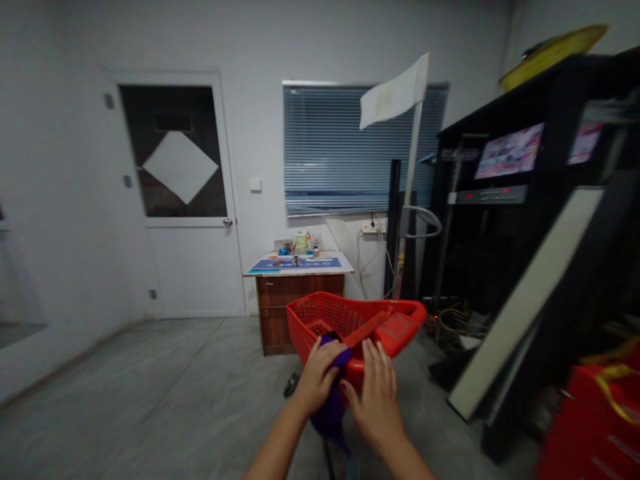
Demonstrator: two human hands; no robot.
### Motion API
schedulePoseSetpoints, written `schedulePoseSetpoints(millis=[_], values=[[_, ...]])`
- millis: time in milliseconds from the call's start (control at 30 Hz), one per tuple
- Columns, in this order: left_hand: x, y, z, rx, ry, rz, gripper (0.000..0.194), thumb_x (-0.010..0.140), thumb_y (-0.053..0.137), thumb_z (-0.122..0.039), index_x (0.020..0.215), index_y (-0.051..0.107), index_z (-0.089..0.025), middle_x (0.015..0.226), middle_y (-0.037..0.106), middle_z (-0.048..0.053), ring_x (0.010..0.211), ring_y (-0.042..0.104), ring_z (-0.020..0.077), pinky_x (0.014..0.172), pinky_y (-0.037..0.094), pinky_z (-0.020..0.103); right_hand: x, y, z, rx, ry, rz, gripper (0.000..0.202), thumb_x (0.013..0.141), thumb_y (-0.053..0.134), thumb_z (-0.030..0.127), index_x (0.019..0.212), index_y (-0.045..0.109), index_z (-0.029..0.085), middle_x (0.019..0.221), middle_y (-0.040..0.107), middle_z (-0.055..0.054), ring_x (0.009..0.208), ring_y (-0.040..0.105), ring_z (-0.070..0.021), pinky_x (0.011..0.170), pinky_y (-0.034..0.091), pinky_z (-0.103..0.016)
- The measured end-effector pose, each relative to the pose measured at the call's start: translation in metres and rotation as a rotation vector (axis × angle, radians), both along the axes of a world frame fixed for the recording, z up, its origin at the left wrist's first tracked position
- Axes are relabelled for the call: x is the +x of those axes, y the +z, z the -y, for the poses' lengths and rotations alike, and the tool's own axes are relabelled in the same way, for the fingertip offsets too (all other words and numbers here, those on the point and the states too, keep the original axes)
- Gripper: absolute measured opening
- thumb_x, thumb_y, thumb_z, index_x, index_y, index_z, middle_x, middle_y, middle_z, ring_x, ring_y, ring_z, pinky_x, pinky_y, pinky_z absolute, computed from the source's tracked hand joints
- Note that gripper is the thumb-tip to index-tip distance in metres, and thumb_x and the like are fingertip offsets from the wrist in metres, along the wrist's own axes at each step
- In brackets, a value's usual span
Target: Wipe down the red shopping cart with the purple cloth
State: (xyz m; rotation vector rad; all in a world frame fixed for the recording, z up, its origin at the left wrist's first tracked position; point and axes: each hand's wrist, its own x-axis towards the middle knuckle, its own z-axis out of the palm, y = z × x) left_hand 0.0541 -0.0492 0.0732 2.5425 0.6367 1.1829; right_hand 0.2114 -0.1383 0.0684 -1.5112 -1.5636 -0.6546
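Note:
A red plastic shopping cart [313, 320] stands in front of me, with perforated basket walls and a flat panel at its near right end. My left hand [317, 373] is closed round a purple cloth [330, 413] at the cart's near rim. Part of the cloth shows above my fingers, and the rest hangs down below the rim. My right hand [377, 393] has its fingers stretched out over the near right rim, beside the cloth. Whether its fingertips touch the plastic I cannot tell. Most of the cart's frame below is hidden.
Behind the cart is a brown wooden cabinet [300, 287] with small items on top. A white door [195, 267] is at left. At right stand a black rack [550, 87] with screens, a leaning pale board [530, 300] and a red box [580, 420]. A pole carries a white flag [395, 97].

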Motion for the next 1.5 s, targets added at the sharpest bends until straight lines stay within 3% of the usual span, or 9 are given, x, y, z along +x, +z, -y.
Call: schedulePoseSetpoints(millis=[167,300,500,767,967,1100,1233,1367,1500], values=[[-0.005,-0.004,-0.013,-0.036,0.020,0.020,0.040,0.098,0.043,-0.028,0.137,0.048,-0.031,0.137,0.057,0.005,0.131,0.047,0.0217,0.117,0.013,0.060,0.021,-0.001,0.002,-0.034,0.083,0.018,0.074,0.096,0.034,0.057,0.153,0.009,0.017,0.150,0.036,-0.014,0.139,0.031,-0.0277,0.107,0.035,-0.048],[-0.001,-0.005,-0.009,-0.025,0.013,0.031,0.040,0.098,0.043,-0.028,0.137,0.048,-0.032,0.137,0.057,0.005,0.132,0.046,0.0215,0.117,0.013,0.060,0.025,-0.005,-0.002,0.001,0.101,-0.036,0.070,0.096,0.029,0.058,0.151,0.014,0.017,0.149,0.037,-0.016,0.139,0.029,-0.0305,0.107,0.033,-0.053],[0.003,-0.005,0.006,0.014,-0.029,0.039,0.044,0.098,0.042,-0.028,0.141,0.043,-0.032,0.140,0.055,0.005,0.134,0.044,0.0217,0.118,0.012,0.058,0.009,-0.005,-0.002,0.016,0.043,-0.024,0.078,0.094,0.029,0.063,0.152,0.012,0.012,0.148,0.037,-0.018,0.138,0.030,-0.0323,0.108,0.031,-0.054],[-0.022,-0.004,-0.009,0.002,0.036,0.079,0.039,0.098,0.041,-0.031,0.135,0.051,-0.030,0.134,0.059,0.006,0.130,0.049,0.0229,0.116,0.016,0.060,-0.018,-0.003,-0.002,0.022,-0.039,0.008,0.081,0.094,0.025,0.064,0.152,0.007,0.010,0.147,0.038,-0.019,0.136,0.033,-0.0326,0.107,0.031,-0.051],[-0.033,0.000,0.005,0.022,0.022,0.056,0.040,0.099,0.041,-0.033,0.138,0.048,-0.031,0.137,0.057,0.005,0.131,0.046,0.0219,0.118,0.013,0.056,-0.041,-0.006,-0.008,0.054,-0.079,0.014,0.087,0.091,0.023,0.068,0.153,0.004,0.010,0.149,0.037,-0.019,0.135,0.035,-0.0338,0.107,0.029,-0.051],[-0.042,0.000,0.002,0.021,0.050,0.089,0.039,0.099,0.038,-0.035,0.135,0.051,-0.030,0.135,0.059,0.005,0.130,0.048,0.0225,0.118,0.013,0.058,-0.050,-0.001,-0.006,0.013,-0.037,0.046,0.087,0.092,0.027,0.067,0.153,0.002,0.011,0.149,0.038,-0.017,0.136,0.034,-0.0322,0.107,0.028,-0.049],[-0.053,0.002,-0.012,-0.004,0.082,0.104,0.037,0.098,0.039,-0.038,0.130,0.056,-0.028,0.130,0.062,0.006,0.126,0.052,0.0229,0.117,0.013,0.058,-0.036,0.007,0.000,-0.045,0.082,0.118,0.079,0.095,0.031,0.060,0.154,0.003,0.016,0.150,0.038,-0.012,0.137,0.035,-0.0270,0.106,0.033,-0.043],[-0.061,0.004,-0.022,-0.069,0.085,0.123,0.038,0.097,0.040,-0.040,0.129,0.057,-0.028,0.132,0.061,0.005,0.127,0.052,0.0233,0.118,0.015,0.057,-0.014,0.010,0.002,-0.020,0.027,0.117,0.074,0.096,0.032,0.056,0.154,0.003,0.020,0.151,0.038,-0.009,0.138,0.033,-0.0265,0.108,0.030,-0.046],[-0.059,0.003,-0.020,-0.102,0.107,0.179,0.039,0.098,0.039,-0.041,0.130,0.056,-0.027,0.133,0.060,0.005,0.128,0.050,0.0244,0.117,0.018,0.058,-0.012,0.006,0.000,-0.053,0.031,0.144,0.081,0.094,0.039,0.056,0.154,0.001,0.018,0.154,0.033,-0.008,0.141,0.027,-0.0268,0.109,0.029,-0.046]])
